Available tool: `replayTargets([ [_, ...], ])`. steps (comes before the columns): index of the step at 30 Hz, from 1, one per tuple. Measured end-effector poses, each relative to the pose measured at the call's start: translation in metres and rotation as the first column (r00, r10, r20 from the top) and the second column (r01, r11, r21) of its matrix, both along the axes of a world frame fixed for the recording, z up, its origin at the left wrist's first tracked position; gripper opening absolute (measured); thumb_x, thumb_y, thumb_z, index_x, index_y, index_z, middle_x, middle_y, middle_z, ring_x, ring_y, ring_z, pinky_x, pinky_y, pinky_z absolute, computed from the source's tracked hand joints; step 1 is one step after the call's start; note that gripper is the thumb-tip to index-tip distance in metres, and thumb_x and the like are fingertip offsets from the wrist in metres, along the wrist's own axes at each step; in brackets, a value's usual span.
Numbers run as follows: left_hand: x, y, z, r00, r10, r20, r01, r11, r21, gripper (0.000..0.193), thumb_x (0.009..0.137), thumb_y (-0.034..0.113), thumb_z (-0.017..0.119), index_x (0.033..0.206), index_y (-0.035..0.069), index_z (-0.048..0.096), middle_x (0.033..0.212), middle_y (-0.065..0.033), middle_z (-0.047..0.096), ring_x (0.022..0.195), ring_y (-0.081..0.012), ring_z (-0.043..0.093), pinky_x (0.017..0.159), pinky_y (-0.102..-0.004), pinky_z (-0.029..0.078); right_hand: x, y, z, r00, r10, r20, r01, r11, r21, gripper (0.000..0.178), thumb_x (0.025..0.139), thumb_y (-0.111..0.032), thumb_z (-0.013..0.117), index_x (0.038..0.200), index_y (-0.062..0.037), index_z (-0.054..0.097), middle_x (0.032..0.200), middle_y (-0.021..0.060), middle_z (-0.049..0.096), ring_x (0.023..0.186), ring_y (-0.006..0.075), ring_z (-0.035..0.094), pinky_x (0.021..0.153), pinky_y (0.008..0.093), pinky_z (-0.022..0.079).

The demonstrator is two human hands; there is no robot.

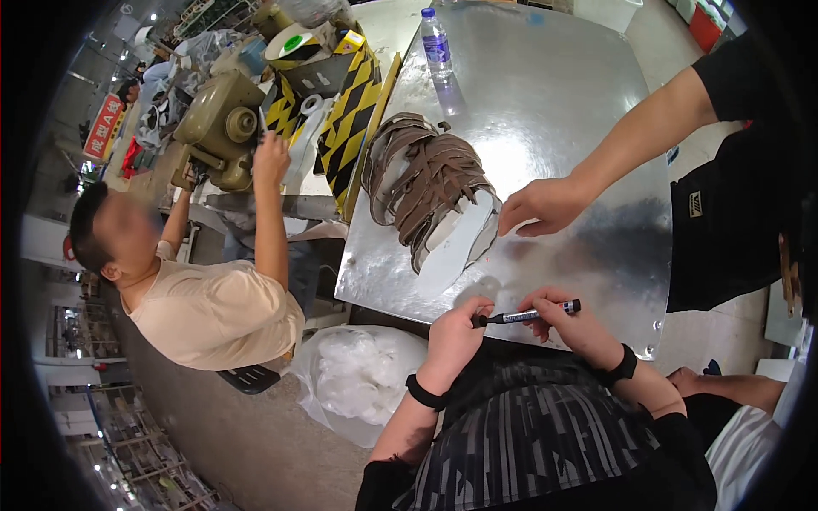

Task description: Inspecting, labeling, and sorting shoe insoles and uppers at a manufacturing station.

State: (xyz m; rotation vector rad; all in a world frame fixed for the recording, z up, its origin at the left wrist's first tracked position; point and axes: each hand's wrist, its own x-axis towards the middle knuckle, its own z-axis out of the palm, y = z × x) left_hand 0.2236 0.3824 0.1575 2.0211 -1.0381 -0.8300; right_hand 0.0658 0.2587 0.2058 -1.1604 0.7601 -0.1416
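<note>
A black and white marker pen [527, 316] lies across both my hands just over the near edge of the metal table [588, 294]. My left hand [460, 330] is closed on its black cap end. My right hand [564, 326] grips the barrel near the other end. Beyond them rests a pile of brown shoe uppers [434, 183], partly stacked and overlapping. A pale sole-shaped piece [464, 243] lies on its near right side. A co-worker's hand [550, 207] reaches in from the right, its fingers at the edge of the pile.
A water bottle [436, 47] stands at the table's far side. To the left, a seated person [213, 298] works at a machine [220, 119] beside a yellow-and-black striped box [349, 128]. A clear plastic bag with white stuff [362, 375] sits on the floor at my left.
</note>
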Motion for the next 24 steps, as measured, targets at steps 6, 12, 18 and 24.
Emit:
replayTargets([
  [6, 0.033, 0.008, -0.012, 0.982, -0.169, 0.086, 0.170, 0.985, -0.010, 0.021, 0.073, 0.008, 0.063, 0.094, 0.010, 0.063, 0.080, -0.0114, 0.067, 0.076, -0.0316, 0.064, 0.066, -0.0387, 0.050, 0.024, 0.007, -0.009, 0.989, 0.144, -0.021, -0.145, 0.981, -0.130, 0.018, 0.089, -0.017, 0.060, 0.099, -0.0032, 0.065, 0.083, 0.0039, 0.062, 0.067, 0.0102, 0.057, 0.061, 0.0234, 0.047],
  [12, 0.052, 0.021, -0.009, 0.924, -0.383, -0.010, 0.383, 0.923, 0.045, 0.020, 0.074, 0.011, 0.063, 0.094, 0.010, 0.064, 0.082, -0.0127, 0.067, 0.079, -0.0325, 0.063, 0.069, -0.0410, 0.049, 0.053, 0.013, -0.001, 0.843, 0.536, 0.027, -0.423, 0.695, -0.581, 0.021, 0.084, -0.012, 0.065, 0.105, -0.0083, 0.066, 0.095, 0.0097, 0.062, 0.084, 0.0232, 0.061, 0.077, 0.0318, 0.048],
  [18, 0.049, 0.053, -0.021, 0.942, -0.321, 0.096, 0.314, 0.946, 0.083, 0.038, 0.080, 0.023, 0.066, 0.110, 0.006, 0.051, 0.087, -0.0148, 0.062, 0.086, -0.0356, 0.061, 0.073, -0.0407, 0.049, 0.054, 0.042, -0.030, 0.924, 0.375, 0.076, -0.345, 0.903, -0.257, 0.020, 0.088, -0.015, 0.062, 0.106, -0.0075, 0.067, 0.093, 0.0037, 0.063, 0.082, 0.0120, 0.060, 0.072, 0.0259, 0.047],
  [24, 0.055, 0.077, -0.038, 0.915, -0.404, -0.027, 0.403, 0.915, -0.016, 0.033, 0.085, 0.020, 0.060, 0.113, 0.004, 0.054, 0.099, -0.0186, 0.061, 0.096, -0.0352, 0.058, 0.081, -0.0416, 0.047, 0.050, 0.063, -0.057, 0.978, 0.203, -0.041, -0.201, 0.979, 0.048, 0.022, 0.090, -0.018, 0.059, 0.102, -0.0022, 0.067, 0.091, 0.0049, 0.066, 0.076, 0.0098, 0.062, 0.070, 0.0219, 0.050],
])
